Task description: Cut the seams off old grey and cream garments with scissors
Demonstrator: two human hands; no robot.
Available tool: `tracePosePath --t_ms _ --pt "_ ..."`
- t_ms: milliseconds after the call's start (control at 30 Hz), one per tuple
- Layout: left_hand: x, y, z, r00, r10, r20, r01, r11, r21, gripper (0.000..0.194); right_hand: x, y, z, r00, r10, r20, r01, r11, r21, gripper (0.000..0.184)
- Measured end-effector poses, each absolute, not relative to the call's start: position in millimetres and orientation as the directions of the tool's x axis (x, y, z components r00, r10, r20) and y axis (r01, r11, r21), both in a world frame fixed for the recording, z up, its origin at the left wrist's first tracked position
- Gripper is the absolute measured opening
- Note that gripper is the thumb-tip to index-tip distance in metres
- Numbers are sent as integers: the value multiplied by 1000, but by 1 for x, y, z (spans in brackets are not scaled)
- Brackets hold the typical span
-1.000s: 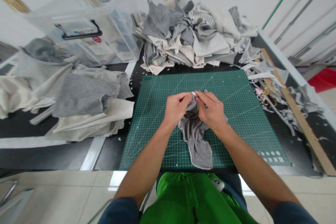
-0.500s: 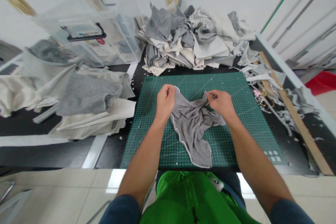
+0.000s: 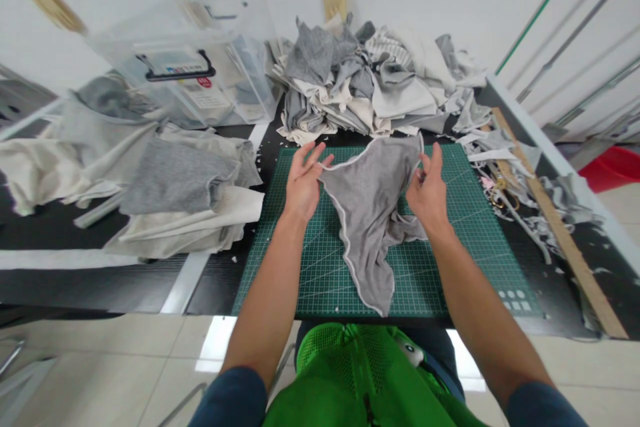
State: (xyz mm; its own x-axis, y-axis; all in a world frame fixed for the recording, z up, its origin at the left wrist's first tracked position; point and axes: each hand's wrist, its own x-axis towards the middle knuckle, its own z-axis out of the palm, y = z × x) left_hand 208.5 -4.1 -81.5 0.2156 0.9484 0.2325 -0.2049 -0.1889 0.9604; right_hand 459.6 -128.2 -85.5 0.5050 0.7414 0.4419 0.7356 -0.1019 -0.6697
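Grey cloth (image 3: pixel 367 180) now pulled wider over the mat (image 3: pixel 320 283), so far half looks smoother; left hand (image 3: pixel 303 188) splayed loosely at its edge, right hand (image 3: pixel 428 195) beside it, grip unclear.

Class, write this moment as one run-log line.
cloth: partly spread over mat | left hand: open, at cloth's left corner | right hand: at right edge, grip unclear

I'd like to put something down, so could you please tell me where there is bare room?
Bare mat lies between the right hand and the scraps, with a narrower strip between the left hand and fabric stack. The fabric heap crowds the back.
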Motion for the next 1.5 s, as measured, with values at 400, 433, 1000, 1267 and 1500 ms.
tracePosePath --t_ms 400,433,1000,1267,1500 --pt "237 -45 -90 708 705 45 508 -552 662 14 469 -142 -82 268 963 -10 916 -258 -306 14" --pt "241 -50 -90 754 657 -2 521 -596 612 14 467 -147 -81 220 974 -56 933 -226 -281 15" --pt "226 -59 -87 270 962 48 866 -264 425 24 496 -188 -74 391 896 -210 892 -425 -155 36" --pt "202 -42 -85 171 982 -74 637 -53 769 16 505 -183 -80 406 913 48 810 -334 -482 18" --pt "198 -45 -67 53 998 15 342 -32 939 18 503 -187 -68 586 765 269 486 -66 -871 40"
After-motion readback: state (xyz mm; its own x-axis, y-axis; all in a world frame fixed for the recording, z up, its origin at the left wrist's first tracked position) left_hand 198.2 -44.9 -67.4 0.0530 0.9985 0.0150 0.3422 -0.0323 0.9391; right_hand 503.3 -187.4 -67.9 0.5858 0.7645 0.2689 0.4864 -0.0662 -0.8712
